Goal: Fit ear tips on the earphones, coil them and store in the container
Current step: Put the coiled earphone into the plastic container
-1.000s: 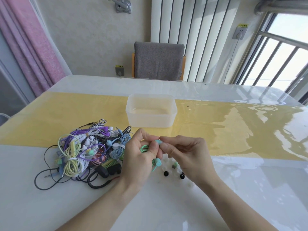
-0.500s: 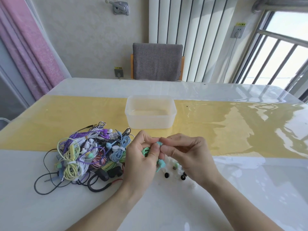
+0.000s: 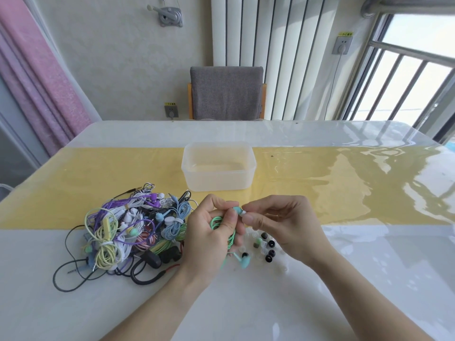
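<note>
My left hand grips a bunch of green earphone cable and pinches one teal earbud between thumb and forefinger. My right hand meets it from the right, fingertips pinched on a small pale ear tip at the bud's nozzle. The second teal earbud dangles below my left hand, close to the table. Loose black and clear ear tips lie scattered on the table under my right hand. The translucent plastic container stands just behind my hands.
A tangled pile of coloured earphones lies to the left, with black cables looping toward the near edge. A grey chair stands beyond the far side of the table. A yellow runner crosses the table.
Both hands stay joined at the earbud, shifted only slightly. The dangling earbud hangs lower than before. The view has tilted a little.
</note>
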Demonstrator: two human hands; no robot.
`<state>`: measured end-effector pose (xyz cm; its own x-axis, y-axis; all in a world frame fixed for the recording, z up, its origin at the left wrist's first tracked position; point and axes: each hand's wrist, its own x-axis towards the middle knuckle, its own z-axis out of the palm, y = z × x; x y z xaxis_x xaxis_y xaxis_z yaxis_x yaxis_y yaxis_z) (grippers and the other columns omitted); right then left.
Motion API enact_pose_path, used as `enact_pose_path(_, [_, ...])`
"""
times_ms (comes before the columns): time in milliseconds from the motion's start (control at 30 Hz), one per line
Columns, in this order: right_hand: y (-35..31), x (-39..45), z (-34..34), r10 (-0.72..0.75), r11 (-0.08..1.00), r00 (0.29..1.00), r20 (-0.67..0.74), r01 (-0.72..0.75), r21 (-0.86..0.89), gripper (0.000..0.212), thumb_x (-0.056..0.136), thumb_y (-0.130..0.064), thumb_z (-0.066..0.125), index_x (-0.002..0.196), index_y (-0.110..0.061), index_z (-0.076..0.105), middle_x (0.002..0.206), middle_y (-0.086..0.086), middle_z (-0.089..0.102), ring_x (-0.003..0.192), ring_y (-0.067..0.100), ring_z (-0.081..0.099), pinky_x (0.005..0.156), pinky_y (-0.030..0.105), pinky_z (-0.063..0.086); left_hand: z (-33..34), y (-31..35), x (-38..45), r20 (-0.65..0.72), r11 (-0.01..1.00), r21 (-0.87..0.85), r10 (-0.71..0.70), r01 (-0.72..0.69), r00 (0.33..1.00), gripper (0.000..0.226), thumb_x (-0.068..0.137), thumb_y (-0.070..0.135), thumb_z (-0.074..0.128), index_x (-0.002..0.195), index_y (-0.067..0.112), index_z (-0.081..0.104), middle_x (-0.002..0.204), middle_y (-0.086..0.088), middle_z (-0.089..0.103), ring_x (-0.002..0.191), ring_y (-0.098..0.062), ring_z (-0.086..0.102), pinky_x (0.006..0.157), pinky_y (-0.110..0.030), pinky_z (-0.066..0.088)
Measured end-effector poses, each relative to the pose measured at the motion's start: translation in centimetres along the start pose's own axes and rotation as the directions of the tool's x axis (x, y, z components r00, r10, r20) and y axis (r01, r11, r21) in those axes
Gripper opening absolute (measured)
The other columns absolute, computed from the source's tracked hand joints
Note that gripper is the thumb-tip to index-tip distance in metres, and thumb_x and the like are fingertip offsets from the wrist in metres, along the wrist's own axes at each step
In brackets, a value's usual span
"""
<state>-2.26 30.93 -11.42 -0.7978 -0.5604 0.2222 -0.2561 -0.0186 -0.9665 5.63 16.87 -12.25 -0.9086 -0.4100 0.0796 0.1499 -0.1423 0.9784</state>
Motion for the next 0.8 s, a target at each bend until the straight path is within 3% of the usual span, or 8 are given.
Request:
enact_pose_path(167, [0.3,0.2,-0.7,0.040,0.999,0.995,0.087,-0.041,0.005,0.014,0.087,-0.011,0.073,0.098,-0.005,0.079,0.086,0.011,0.077,0.073,0.024,0.070,0.072,0.044,0.056,-0.3,0.0,0.2,0.027,1.000,-0.017,-0.021,0.021,0.999,0.007,0.097,-0.002,0.050,0.093,0.003,0.053,0.061,-0.012,0.056,0.046,-0.021,0.045,0.041,-0.025,0.032])
enact_pose_path(267, [0.7,0.3,-0.6,0.057,0.998,0.996,0.075,-0.059,0.028,0.011,0.087,-0.015,0.074,0.093,-0.006,0.078,0.084,0.016,0.076,0.075,0.034,0.069,0.072,0.057,0.055,-0.3,-0.2,0.3,0.044,1.000,0.000,-0.030,0.030,0.999,0.009,0.097,-0.002,0.050,0.091,0.004,0.053,0.060,-0.011,0.056,0.046,-0.021,0.045,0.042,-0.025,0.031])
enact_pose_path(333, [0.9,0.3,-0.4,0.072,0.993,0.994,0.082,-0.080,0.091,0.015,0.085,-0.018,0.074,0.091,-0.005,0.077,0.084,0.020,0.075,0.079,0.039,0.069,0.073,0.048,0.057,-0.4,-0.2,0.4,0.057,0.999,-0.005,-0.040,0.040,0.998,0.010,0.097,-0.002,0.051,0.090,0.005,0.052,0.060,-0.011,0.056,0.046,-0.021,0.044,0.042,-0.024,0.030])
enact_pose_path(433, [1.1,0.3,-0.3,0.097,0.982,0.990,0.102,-0.112,0.151,0.020,0.084,-0.020,0.073,0.092,-0.001,0.074,0.086,0.024,0.073,0.080,0.031,0.068,0.072,0.035,0.055,-0.5,-0.2,0.4,0.064,0.997,-0.034,-0.063,0.065,0.996,0.010,0.097,-0.002,0.050,0.089,0.005,0.052,0.059,-0.011,0.055,0.045,-0.020,0.043,0.041,-0.023,0.030])
enact_pose_path(700, [1.0,0.3,-0.2,0.155,0.967,0.980,0.122,-0.176,0.185,0.024,0.084,-0.022,0.073,0.093,-0.001,0.073,0.091,0.029,0.071,0.083,0.031,0.068,0.074,0.032,0.055,-0.4,0.0,0.4,0.053,0.995,-0.064,-0.071,0.074,0.996,0.011,0.097,-0.003,0.050,0.089,0.005,0.051,0.059,-0.011,0.054,0.045,-0.020,0.043,0.041,-0.023,0.029])
enact_pose_path(800, [1.1,0.3,-0.2,0.149,0.967,0.982,0.119,-0.170,0.192,0.023,0.084,-0.021,0.072,0.094,0.000,0.073,0.091,0.028,0.072,0.086,0.040,0.070,0.077,0.039,0.058,-0.4,-0.2,0.3,0.055,0.999,-0.010,-0.042,0.043,0.998,0.013,0.097,-0.002,0.049,0.088,0.006,0.051,0.058,-0.011,0.055,0.046,-0.020,0.044,0.041,-0.024,0.029])
